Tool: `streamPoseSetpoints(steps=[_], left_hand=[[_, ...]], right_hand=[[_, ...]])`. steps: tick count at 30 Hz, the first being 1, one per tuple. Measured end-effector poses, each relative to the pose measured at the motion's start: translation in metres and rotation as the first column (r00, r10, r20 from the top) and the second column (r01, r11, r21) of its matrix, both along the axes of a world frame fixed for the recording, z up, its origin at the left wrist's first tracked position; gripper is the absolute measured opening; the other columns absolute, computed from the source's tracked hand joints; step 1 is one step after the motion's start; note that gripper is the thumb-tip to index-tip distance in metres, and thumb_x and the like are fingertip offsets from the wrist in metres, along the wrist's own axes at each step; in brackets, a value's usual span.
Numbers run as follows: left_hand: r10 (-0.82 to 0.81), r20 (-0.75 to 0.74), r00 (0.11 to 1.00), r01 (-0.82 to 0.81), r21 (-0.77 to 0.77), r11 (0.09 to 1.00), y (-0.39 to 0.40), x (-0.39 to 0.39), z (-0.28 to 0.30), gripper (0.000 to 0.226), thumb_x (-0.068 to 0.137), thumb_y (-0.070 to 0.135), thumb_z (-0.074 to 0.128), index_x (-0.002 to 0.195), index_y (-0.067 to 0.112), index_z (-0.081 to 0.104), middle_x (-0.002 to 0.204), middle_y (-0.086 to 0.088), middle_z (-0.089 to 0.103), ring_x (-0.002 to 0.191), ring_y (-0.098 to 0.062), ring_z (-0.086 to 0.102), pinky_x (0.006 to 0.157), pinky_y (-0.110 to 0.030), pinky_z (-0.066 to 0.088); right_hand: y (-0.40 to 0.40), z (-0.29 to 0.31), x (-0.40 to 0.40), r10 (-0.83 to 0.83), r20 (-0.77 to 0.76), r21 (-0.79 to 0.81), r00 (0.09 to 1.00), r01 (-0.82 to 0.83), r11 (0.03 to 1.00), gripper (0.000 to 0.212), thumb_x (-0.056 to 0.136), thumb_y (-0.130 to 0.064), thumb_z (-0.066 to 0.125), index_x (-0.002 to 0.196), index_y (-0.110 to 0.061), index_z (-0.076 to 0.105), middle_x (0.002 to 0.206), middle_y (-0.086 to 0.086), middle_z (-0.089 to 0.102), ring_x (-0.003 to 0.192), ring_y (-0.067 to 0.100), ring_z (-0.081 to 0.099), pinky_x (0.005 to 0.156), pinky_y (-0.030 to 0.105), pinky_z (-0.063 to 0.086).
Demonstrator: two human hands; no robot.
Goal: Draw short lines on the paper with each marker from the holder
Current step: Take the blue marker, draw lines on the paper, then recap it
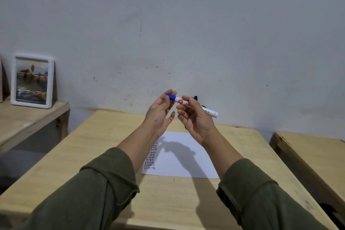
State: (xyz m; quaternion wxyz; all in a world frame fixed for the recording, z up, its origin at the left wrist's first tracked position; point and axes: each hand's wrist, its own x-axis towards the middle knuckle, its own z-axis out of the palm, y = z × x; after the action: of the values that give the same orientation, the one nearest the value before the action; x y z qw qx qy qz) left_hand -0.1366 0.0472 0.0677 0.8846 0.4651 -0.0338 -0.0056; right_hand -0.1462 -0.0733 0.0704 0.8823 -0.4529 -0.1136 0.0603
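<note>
A white marker with a blue cap (188, 103) is held level above the table, cap end to the left. My right hand (196, 119) grips its white barrel. The fingertips of my left hand (160, 112) pinch the blue cap. Below lies a white sheet of paper (188, 162) with several rows of short dark and red strokes along its left side. The marker holder is mostly hidden behind my right hand; only a dark tip (195, 97) of something shows there.
The paper rests on a light wooden table (93, 155) against a grey wall. A white-framed picture (32, 80) stands on a lower wooden shelf at the left. Another wooden surface (317, 155) sits at the right.
</note>
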Motion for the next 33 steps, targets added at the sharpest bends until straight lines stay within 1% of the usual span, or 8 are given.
streamPoseSetpoints(steps=[9, 14, 20, 24, 26, 28, 31, 33], left_hand=[[0.161, -0.096, 0.982, -0.151, 0.111, 0.982, 0.000, 0.011, -0.008, 0.024, 0.096, 0.024, 0.047, 0.078, 0.026, 0.062, 0.077, 0.021, 0.068, 0.081, 0.007, 0.061, 0.085, -0.030, 0.031], [0.303, -0.198, 0.932, -0.284, 0.121, 0.951, 0.023, 0.014, -0.012, 0.023, 0.085, 0.040, 0.062, 0.072, 0.022, 0.057, 0.054, 0.017, 0.067, 0.074, 0.003, 0.059, 0.071, -0.025, 0.034], [0.353, -0.116, 0.929, -0.256, 0.489, 0.834, 0.057, 0.013, -0.048, 0.018, 0.083, 0.041, 0.065, 0.078, 0.024, 0.066, 0.092, 0.007, 0.067, 0.095, -0.009, 0.059, 0.070, -0.023, 0.039], [0.408, -0.080, 0.910, -0.299, 0.555, 0.776, 0.064, 0.004, -0.075, 0.020, 0.085, 0.024, 0.066, 0.101, 0.013, 0.071, 0.089, -0.003, 0.065, 0.075, -0.009, 0.055, 0.043, -0.005, 0.042], [0.429, -0.073, 0.900, -0.311, 0.583, 0.751, 0.067, 0.001, -0.085, 0.021, 0.085, 0.018, 0.066, 0.104, 0.011, 0.071, 0.089, -0.005, 0.065, 0.068, -0.006, 0.054, 0.039, -0.001, 0.038], [0.449, -0.092, 0.889, -0.302, 0.620, 0.725, 0.070, -0.001, -0.094, 0.021, 0.085, 0.017, 0.065, 0.105, 0.015, 0.070, 0.089, -0.002, 0.068, 0.067, -0.002, 0.057, 0.045, -0.002, 0.041], [0.489, -0.064, 0.870, -0.311, 0.699, 0.644, 0.077, 0.000, -0.107, 0.033, 0.083, 0.021, 0.065, 0.116, 0.025, 0.061, 0.082, 0.010, 0.070, 0.066, 0.001, 0.063, 0.075, -0.019, 0.049], [0.489, -0.013, 0.872, -0.320, 0.741, 0.591, 0.080, 0.001, -0.114, 0.042, 0.084, 0.018, 0.065, 0.123, 0.027, 0.052, 0.085, 0.012, 0.070, 0.066, 0.009, 0.060, 0.077, -0.016, 0.046]], right_hand=[[0.003, -0.014, 0.007, 0.000, 0.070, -0.079, 0.998, 0.006, 0.997, 0.019, 0.097, -0.018, 0.045, 0.096, -0.008, 0.061, 0.069, 0.006, 0.067, 0.059, 0.011, 0.062, 0.064, 0.019, 0.054], [-0.006, -0.025, 0.010, -0.001, 0.111, -0.151, 0.994, 0.018, 0.988, 0.017, 0.096, -0.015, 0.047, 0.096, -0.006, 0.062, 0.072, 0.003, 0.067, 0.062, 0.013, 0.062, 0.062, 0.019, 0.052], [-0.012, -0.038, 0.014, 0.007, 0.037, -0.183, 0.999, 0.000, 0.983, 0.017, 0.097, -0.015, 0.046, 0.104, -0.011, 0.061, 0.070, 0.006, 0.065, 0.058, 0.012, 0.060, 0.059, 0.018, 0.051], [-0.003, -0.051, 0.017, 0.004, 0.007, -0.190, 1.000, -0.003, 0.982, 0.017, 0.095, -0.010, 0.048, 0.106, -0.015, 0.059, 0.071, 0.008, 0.064, 0.058, 0.013, 0.060, 0.059, 0.020, 0.052], [0.001, -0.057, 0.017, 0.004, -0.005, -0.192, 1.000, -0.005, 0.981, 0.016, 0.095, -0.009, 0.048, 0.105, -0.015, 0.059, 0.071, 0.008, 0.064, 0.057, 0.013, 0.060, 0.059, 0.020, 0.052], [0.002, -0.061, 0.018, -0.001, -0.018, -0.197, 1.000, -0.003, 0.980, 0.015, 0.095, -0.008, 0.048, 0.103, -0.014, 0.059, 0.069, 0.007, 0.064, 0.057, 0.012, 0.060, 0.059, 0.020, 0.052], [0.004, -0.066, 0.019, -0.014, -0.034, -0.199, 0.999, 0.006, 0.980, 0.014, 0.095, -0.008, 0.048, 0.101, -0.014, 0.059, 0.068, 0.006, 0.065, 0.056, 0.012, 0.061, 0.058, 0.019, 0.053], [0.005, -0.070, 0.021, -0.022, -0.042, -0.202, 0.999, 0.013, 0.979, 0.014, 0.095, -0.008, 0.048, 0.100, -0.014, 0.059, 0.067, 0.005, 0.066, 0.056, 0.012, 0.062, 0.057, 0.019, 0.053]])
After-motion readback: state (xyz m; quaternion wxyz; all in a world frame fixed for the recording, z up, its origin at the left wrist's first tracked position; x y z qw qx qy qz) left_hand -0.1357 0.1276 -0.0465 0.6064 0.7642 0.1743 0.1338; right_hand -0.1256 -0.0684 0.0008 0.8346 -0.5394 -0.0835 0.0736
